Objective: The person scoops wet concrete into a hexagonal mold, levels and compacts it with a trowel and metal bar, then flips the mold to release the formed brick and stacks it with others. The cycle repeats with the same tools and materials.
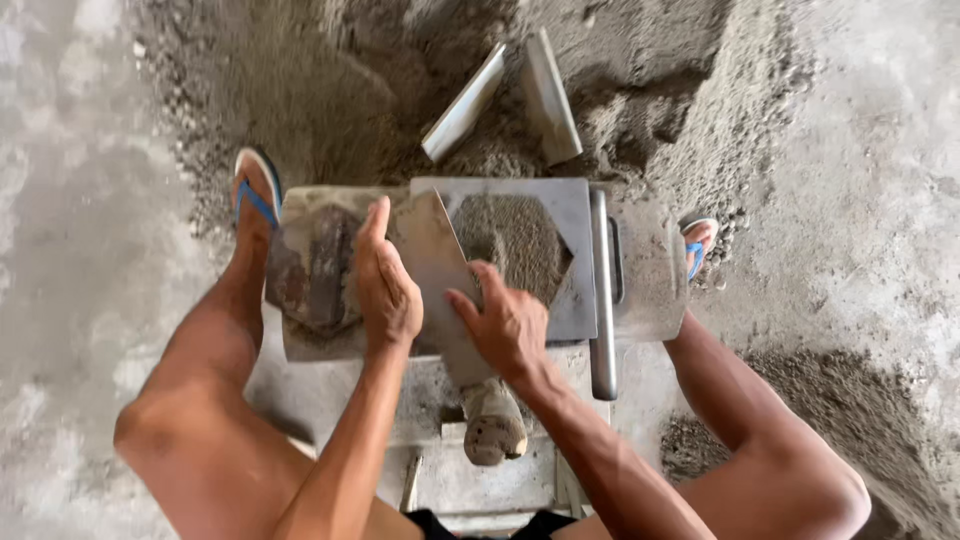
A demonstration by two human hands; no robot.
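Observation:
A grey metal mould (575,215) with a hexagonal opening sits between my knees, filled with a damp sand mix (515,240). A flat metal trowel blade (432,255) lies across the mould's left side, and its worn wooden handle (493,423) points back toward me. My left hand (385,285) presses flat on the blade's left edge. My right hand (505,320) rests fingers spread on the blade near its neck. Neither hand wraps around the handle.
A big sand and gravel heap (400,90) lies behind the mould, with two metal plates (505,95) stuck in it. A rusty metal slab (315,265) sits left of the mould, and a steel bar (601,300) runs along its right. My feet wear blue flip-flops (255,190).

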